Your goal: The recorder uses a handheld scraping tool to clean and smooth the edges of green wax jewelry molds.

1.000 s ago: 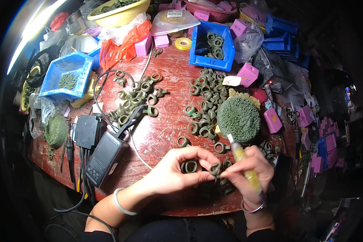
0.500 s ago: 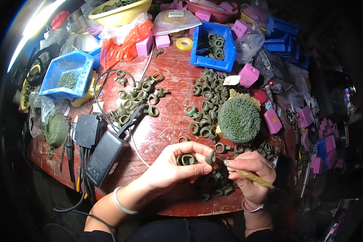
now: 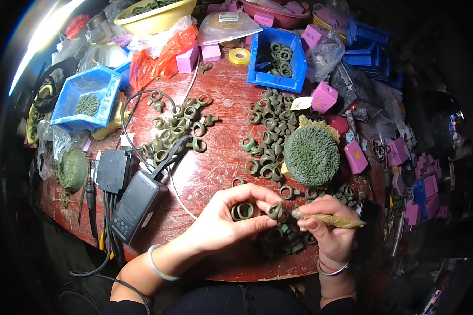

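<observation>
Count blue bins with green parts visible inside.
2: left bin, left of the orange bag; upper-centre bin, right of the yellow tape. Blue bins stacked upper right may hide more.

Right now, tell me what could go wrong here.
The right hand holds the yellow-handled tool close to the left hand; a slip might nick it. The tool could also scar the green piece pinched there. Loose green rings lie crowded below, so a dropped piece might get mixed in.

Place: workshop | scuffed red workbench [image 3: 220, 152] | blue parts bins [image 3: 276, 82] | heaped green rings [image 3: 270, 125]
</observation>
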A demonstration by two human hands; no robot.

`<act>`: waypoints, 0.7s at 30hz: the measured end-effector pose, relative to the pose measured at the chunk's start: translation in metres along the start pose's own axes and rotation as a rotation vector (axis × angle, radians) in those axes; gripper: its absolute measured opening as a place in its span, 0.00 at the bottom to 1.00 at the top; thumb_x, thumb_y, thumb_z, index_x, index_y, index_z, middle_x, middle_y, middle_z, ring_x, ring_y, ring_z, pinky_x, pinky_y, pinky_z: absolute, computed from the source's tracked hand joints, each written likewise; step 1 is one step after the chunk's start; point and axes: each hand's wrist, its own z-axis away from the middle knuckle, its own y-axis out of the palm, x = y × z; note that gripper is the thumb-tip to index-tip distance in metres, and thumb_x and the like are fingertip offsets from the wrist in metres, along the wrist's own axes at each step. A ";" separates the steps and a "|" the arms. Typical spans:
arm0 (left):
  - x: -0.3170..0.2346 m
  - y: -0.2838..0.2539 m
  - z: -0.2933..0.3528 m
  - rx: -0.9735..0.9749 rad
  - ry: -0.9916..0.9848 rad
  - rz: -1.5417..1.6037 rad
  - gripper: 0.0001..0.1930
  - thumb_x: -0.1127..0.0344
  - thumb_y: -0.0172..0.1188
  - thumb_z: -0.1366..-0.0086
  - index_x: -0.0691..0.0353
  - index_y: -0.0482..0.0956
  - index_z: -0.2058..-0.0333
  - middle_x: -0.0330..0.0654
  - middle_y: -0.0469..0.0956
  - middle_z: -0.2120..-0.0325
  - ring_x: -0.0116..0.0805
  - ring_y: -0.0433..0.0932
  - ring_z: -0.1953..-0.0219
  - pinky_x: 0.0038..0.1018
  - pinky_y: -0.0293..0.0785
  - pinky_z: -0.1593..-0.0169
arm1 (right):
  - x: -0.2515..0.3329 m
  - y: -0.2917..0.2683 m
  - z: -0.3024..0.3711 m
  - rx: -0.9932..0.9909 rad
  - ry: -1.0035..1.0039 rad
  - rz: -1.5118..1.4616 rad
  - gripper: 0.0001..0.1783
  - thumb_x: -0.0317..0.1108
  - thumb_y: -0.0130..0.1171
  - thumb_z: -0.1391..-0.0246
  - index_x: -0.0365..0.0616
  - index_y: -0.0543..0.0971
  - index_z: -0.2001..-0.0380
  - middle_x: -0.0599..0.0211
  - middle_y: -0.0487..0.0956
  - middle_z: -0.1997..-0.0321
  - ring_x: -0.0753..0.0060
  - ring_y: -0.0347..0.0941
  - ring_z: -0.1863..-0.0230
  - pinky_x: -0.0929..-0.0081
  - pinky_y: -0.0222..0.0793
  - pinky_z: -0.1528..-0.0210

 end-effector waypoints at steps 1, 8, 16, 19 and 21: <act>0.001 0.001 0.000 -0.025 0.077 -0.079 0.13 0.75 0.64 0.41 0.65 0.76 0.57 0.36 0.79 0.67 0.18 0.74 0.73 0.15 0.69 0.71 | 0.000 -0.003 0.003 0.018 0.077 -0.166 0.11 0.33 0.67 0.48 0.35 0.81 0.67 0.61 0.81 0.70 0.76 0.75 0.71 0.83 0.69 0.70; 0.008 -0.006 0.000 -0.040 0.292 -0.251 0.12 0.76 0.61 0.39 0.65 0.75 0.56 0.35 0.77 0.70 0.17 0.73 0.75 0.15 0.68 0.72 | 0.000 0.005 0.003 -0.003 0.120 -0.299 0.14 0.35 0.63 0.44 0.32 0.78 0.65 0.58 0.80 0.70 0.78 0.75 0.75 0.84 0.71 0.71; 0.007 0.001 -0.002 -0.103 0.144 0.013 0.13 0.73 0.62 0.38 0.59 0.70 0.56 0.35 0.74 0.65 0.18 0.71 0.69 0.16 0.71 0.72 | -0.003 -0.005 0.002 -0.150 0.283 -0.467 0.20 0.43 0.63 0.44 0.33 0.77 0.65 0.63 0.78 0.75 0.80 0.73 0.78 0.85 0.69 0.77; 0.005 -0.002 -0.001 -0.056 0.105 0.111 0.11 0.73 0.61 0.37 0.60 0.71 0.58 0.35 0.73 0.67 0.19 0.70 0.73 0.16 0.70 0.72 | 0.004 0.005 0.001 -0.180 0.221 -0.141 0.13 0.36 0.58 0.39 0.35 0.77 0.62 0.64 0.79 0.73 0.80 0.75 0.75 0.86 0.70 0.75; -0.002 -0.004 -0.001 -0.034 -0.021 0.390 0.09 0.72 0.61 0.37 0.60 0.73 0.59 0.35 0.73 0.68 0.19 0.69 0.74 0.17 0.67 0.73 | 0.006 0.011 -0.002 -0.157 0.116 0.238 0.08 0.27 0.57 0.41 0.37 0.78 0.59 0.65 0.80 0.72 0.78 0.76 0.75 0.85 0.72 0.72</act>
